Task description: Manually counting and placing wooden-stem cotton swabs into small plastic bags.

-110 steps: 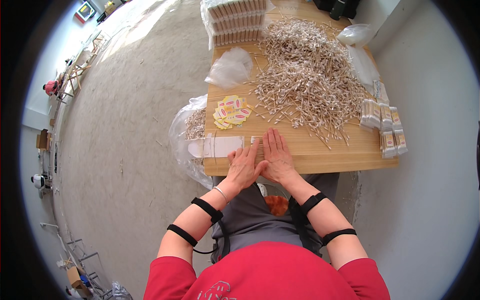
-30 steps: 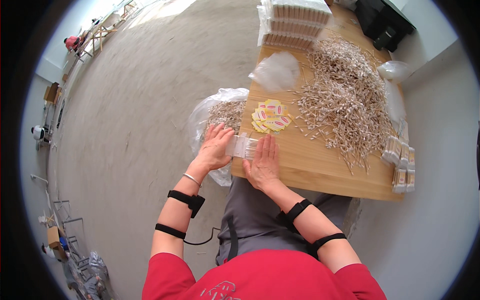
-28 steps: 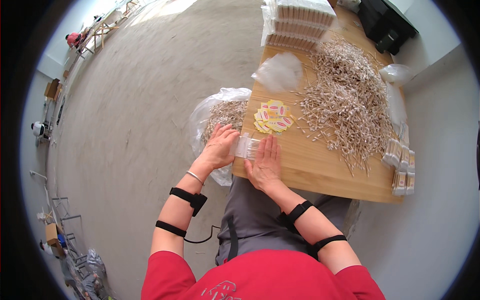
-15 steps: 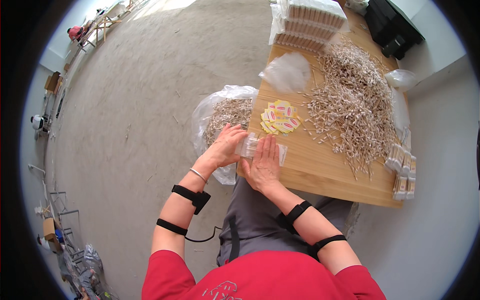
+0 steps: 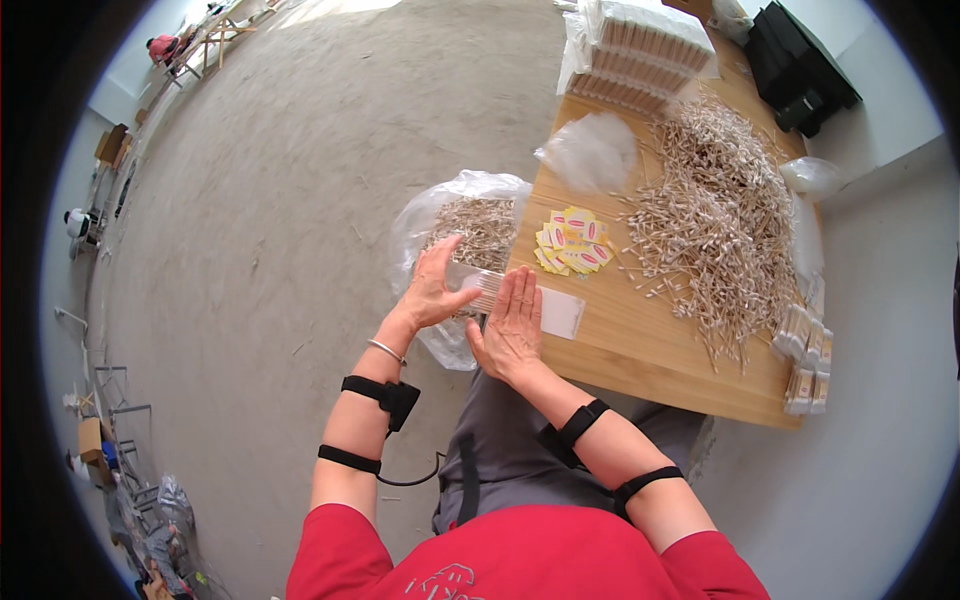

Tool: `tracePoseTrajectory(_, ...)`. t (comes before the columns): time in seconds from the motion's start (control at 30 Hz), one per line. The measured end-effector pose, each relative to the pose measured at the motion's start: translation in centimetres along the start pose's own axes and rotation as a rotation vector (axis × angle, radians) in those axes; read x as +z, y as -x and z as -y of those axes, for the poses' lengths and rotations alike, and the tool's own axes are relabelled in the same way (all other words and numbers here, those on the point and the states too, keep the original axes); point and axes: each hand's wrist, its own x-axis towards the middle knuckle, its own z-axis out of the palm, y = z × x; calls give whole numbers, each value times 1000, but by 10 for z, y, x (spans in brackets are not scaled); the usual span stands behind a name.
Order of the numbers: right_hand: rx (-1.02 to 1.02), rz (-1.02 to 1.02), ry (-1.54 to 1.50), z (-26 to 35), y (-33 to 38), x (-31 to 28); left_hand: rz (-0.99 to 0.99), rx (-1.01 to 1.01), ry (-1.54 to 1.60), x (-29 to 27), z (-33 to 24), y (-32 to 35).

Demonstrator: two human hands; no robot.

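A clear packet of cotton swabs (image 5: pixel 486 287) lies at the left edge of the wooden table, its end jutting out past the edge. My right hand (image 5: pixel 510 330) rests flat across it, fingers straight and side by side. From beneath that hand a pale, flat flap (image 5: pixel 563 313) spreads onto the wood. My left hand (image 5: pixel 430 290) is open at the packet's other end, thumb pointing at it and fingers spread away; whether the thumb touches it I cannot tell. Beyond my right hand sits a small heap of yellow and white labels (image 5: pixel 573 242).
A large pile of loose swabs (image 5: pixel 720 220) covers the right of the wooden table (image 5: pixel 640 340). Clear bags (image 5: pixel 590 150), stacked swab bundles (image 5: pixel 640 60) and a black bin (image 5: pixel 795 65) stand farther back. Filled packets (image 5: pixel 803 375) sit at the right corner. Below the left edge is a sack of swabs (image 5: pixel 470 225).
My left hand's fingers have lifted off the packet and spread apart. My right hand has shifted slightly left over it, and more of the pale flap shows. The view has shifted slightly.
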Motion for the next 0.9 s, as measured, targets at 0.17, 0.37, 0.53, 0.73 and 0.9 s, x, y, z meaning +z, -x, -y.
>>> tracePoseTrajectory(0.17,32,-11,7,9,-4,4,-156,-365,405,25,17,9)
tracePoseTrajectory(0.37,27,40,48,8,-6,5,5,-474,815,36,-5,4)
tracePoseTrajectory(0.53,9,27,45,5,-6,7,-75,-502,872,44,-12,1)
tracePoseTrajectory(0.73,12,51,60,6,-5,-2,-215,-536,753,66,-4,-3)
tracePoseTrajectory(0.9,-43,-150,-177,-51,-49,-43,-233,-484,687,70,1,0)
